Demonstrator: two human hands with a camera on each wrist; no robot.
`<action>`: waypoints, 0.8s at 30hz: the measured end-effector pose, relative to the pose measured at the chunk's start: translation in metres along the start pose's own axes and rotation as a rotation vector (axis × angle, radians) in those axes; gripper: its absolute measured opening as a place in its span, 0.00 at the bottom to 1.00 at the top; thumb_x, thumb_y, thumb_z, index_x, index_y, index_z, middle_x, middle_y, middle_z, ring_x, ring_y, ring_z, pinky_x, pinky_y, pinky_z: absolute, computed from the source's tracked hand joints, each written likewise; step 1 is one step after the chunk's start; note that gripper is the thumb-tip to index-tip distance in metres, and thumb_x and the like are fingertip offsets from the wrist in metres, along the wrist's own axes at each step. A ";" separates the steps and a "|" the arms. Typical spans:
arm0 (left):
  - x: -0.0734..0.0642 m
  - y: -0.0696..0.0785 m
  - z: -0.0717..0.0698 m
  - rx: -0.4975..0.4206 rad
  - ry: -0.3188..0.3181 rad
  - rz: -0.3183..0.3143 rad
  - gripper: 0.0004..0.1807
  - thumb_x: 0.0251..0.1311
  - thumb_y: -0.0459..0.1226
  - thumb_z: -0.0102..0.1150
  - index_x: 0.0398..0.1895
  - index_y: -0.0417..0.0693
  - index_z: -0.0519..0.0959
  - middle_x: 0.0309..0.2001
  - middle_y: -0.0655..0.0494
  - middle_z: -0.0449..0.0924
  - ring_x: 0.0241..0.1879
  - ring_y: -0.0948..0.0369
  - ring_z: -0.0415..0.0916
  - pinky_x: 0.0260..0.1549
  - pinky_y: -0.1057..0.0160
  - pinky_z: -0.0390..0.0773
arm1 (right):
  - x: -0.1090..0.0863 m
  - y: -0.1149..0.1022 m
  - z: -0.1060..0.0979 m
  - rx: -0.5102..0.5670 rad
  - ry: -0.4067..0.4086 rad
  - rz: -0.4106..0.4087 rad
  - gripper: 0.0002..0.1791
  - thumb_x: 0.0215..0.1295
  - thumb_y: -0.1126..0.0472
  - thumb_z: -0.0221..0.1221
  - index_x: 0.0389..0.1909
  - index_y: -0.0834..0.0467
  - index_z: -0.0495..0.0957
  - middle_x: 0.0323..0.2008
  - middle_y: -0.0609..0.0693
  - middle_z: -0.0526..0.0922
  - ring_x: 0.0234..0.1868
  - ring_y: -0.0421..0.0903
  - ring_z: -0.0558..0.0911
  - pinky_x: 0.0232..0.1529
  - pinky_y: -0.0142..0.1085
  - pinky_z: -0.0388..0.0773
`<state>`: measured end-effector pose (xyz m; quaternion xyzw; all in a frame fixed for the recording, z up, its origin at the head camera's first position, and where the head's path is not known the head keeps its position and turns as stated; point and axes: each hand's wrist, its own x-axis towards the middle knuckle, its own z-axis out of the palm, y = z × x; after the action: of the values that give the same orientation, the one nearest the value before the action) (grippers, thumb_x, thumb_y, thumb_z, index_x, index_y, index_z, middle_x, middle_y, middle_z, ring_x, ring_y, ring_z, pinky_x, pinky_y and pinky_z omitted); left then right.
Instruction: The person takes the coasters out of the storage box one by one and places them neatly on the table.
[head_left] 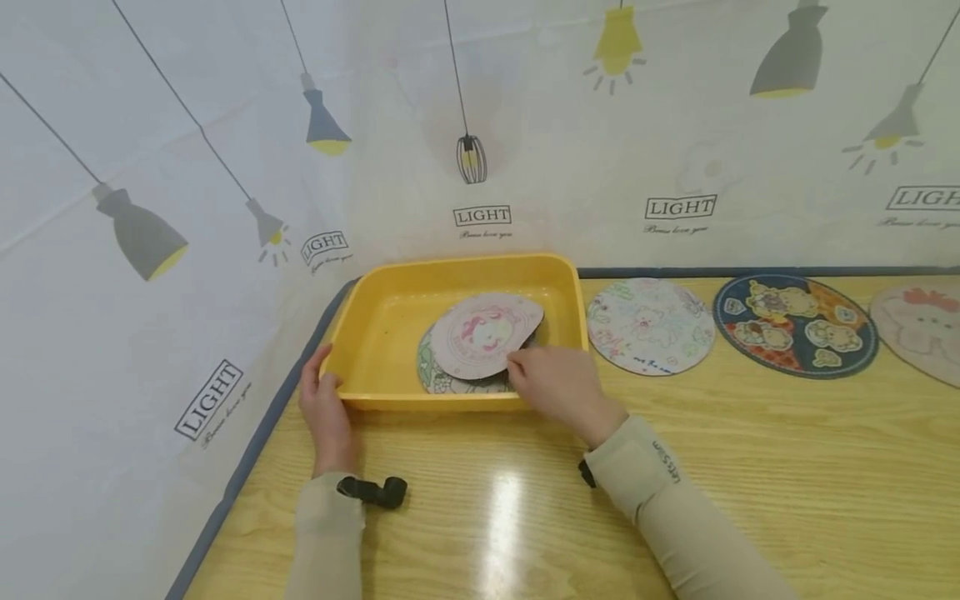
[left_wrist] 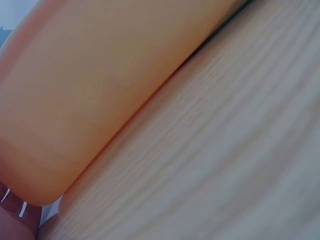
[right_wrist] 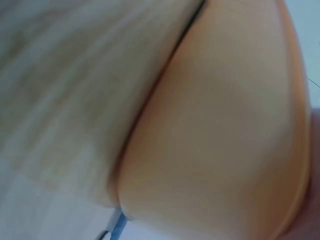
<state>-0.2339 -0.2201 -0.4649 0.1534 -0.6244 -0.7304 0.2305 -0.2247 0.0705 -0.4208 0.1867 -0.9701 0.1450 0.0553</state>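
A yellow plastic tray stands on the wooden table, its outer wall filling much of both wrist views. My left hand holds the tray's left front corner, thumb at the rim and fingers along the outside. Over the tray's front right part, my right hand pinches the edge of a round pink mat with a printed character. That mat is bent, its right side raised to show a dark underside. Beneath it lies another round mat with a green and white pattern, mostly covered.
Right of the tray lie a white mat with colourful doodles, a dark blue mat with bear pictures and a pink mat cut off by the view's edge. A lamp-printed wall covering rises behind and at the left.
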 end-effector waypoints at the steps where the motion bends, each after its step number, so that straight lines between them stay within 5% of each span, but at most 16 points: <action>1: 0.000 0.000 0.000 0.002 -0.001 -0.001 0.26 0.52 0.28 0.36 0.55 0.51 0.71 0.58 0.60 0.62 0.53 0.58 0.62 0.50 0.58 0.61 | 0.000 0.000 0.000 0.016 0.024 0.012 0.18 0.63 0.52 0.44 0.14 0.49 0.71 0.08 0.42 0.63 0.11 0.39 0.61 0.11 0.32 0.54; 7: 0.000 0.001 0.000 0.002 -0.002 -0.001 0.26 0.52 0.28 0.36 0.55 0.51 0.71 0.58 0.60 0.62 0.54 0.57 0.63 0.50 0.57 0.61 | 0.000 0.001 0.002 0.102 0.192 0.036 0.10 0.59 0.53 0.55 0.35 0.49 0.83 0.16 0.41 0.76 0.11 0.36 0.65 0.11 0.31 0.59; 13: 0.000 0.000 0.000 0.016 0.000 0.000 0.26 0.53 0.28 0.37 0.55 0.52 0.71 0.59 0.61 0.62 0.55 0.58 0.62 0.51 0.56 0.60 | 0.003 0.007 0.006 0.184 0.299 0.024 0.06 0.56 0.56 0.59 0.29 0.52 0.83 0.20 0.42 0.79 0.14 0.35 0.68 0.16 0.30 0.65; 19: 0.000 -0.001 0.000 0.025 0.007 -0.004 0.25 0.53 0.28 0.37 0.54 0.52 0.72 0.58 0.61 0.63 0.55 0.58 0.62 0.50 0.57 0.60 | 0.005 0.011 0.008 0.216 0.303 0.046 0.03 0.54 0.60 0.58 0.28 0.52 0.80 0.23 0.42 0.77 0.17 0.38 0.69 0.18 0.31 0.66; 24: 0.001 -0.001 0.000 0.021 0.007 -0.003 0.25 0.52 0.28 0.37 0.54 0.52 0.72 0.58 0.61 0.63 0.55 0.58 0.62 0.50 0.57 0.61 | 0.005 0.008 0.006 0.181 0.231 0.084 0.11 0.49 0.60 0.55 0.36 0.51 0.79 0.25 0.43 0.73 0.15 0.40 0.66 0.13 0.33 0.62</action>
<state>-0.2349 -0.2201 -0.4657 0.1594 -0.6310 -0.7235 0.2301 -0.2332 0.0742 -0.4275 0.1321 -0.9473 0.2543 0.1433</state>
